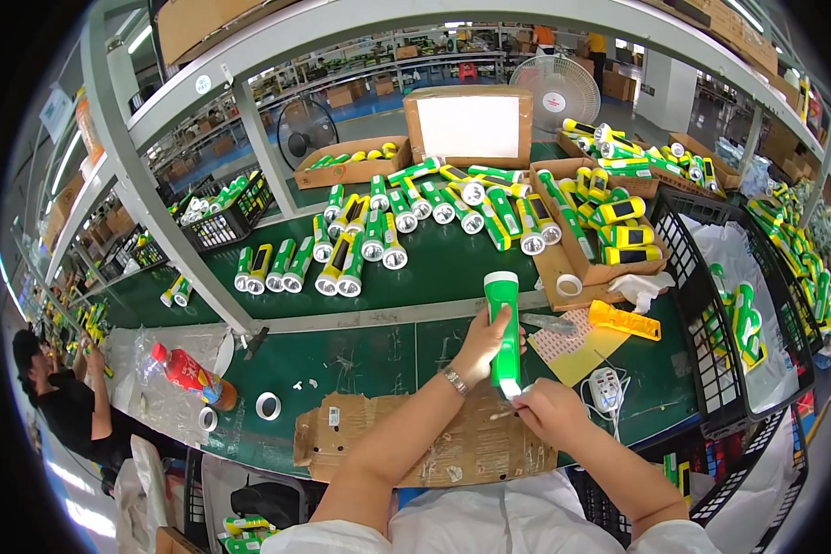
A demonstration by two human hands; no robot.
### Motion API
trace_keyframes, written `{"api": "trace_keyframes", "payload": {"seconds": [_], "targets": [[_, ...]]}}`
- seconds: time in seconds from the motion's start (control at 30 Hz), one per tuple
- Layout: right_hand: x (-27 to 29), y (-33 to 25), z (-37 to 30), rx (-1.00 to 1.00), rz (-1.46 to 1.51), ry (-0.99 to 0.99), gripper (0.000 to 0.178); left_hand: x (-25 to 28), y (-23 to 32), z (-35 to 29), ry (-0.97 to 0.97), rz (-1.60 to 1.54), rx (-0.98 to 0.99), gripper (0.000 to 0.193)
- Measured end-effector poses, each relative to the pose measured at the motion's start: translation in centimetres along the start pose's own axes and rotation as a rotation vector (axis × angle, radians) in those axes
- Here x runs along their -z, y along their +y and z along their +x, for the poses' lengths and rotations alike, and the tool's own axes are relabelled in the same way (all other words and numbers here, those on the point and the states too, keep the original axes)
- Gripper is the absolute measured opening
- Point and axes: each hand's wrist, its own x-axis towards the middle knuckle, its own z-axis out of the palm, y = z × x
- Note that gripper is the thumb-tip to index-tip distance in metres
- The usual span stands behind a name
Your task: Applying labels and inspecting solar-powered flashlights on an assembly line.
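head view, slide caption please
Left hand holding a green flashlight, right hand at its lower end, with more flashlights on the bench beyond.

You are in a factory workshop: your long green bench [379,349] bears rows of matching flashlights [373,242], cardboard boxes [632,270] and black crates [231,226] hold more, metal posts [180,226] frame your station, and beyond you see large fans [568,88], further long tables [434,57] and other people [65,406].

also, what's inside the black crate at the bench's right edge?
Translucent plastic and several green-and-yellow flashlights. The crate's floor, and anything under the plastic, is covered; can't tell.
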Motion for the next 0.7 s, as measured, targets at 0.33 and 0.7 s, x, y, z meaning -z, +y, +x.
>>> {"api": "trace_keyframes", "payload": {"seconds": [0.33,0.7], "targets": [[-0.2,-0.5,0.0,-0.023,-0.094,0.143,0.024,-0.9,-0.7,1.1,0.124,-0.025,-0.003,0.038],[-0.9,0.5,-0.3,-0.163,0.030,0.281,0.023,-2.2,-0.1,1.8,0.048,-0.014,0.042,0.033]]}}
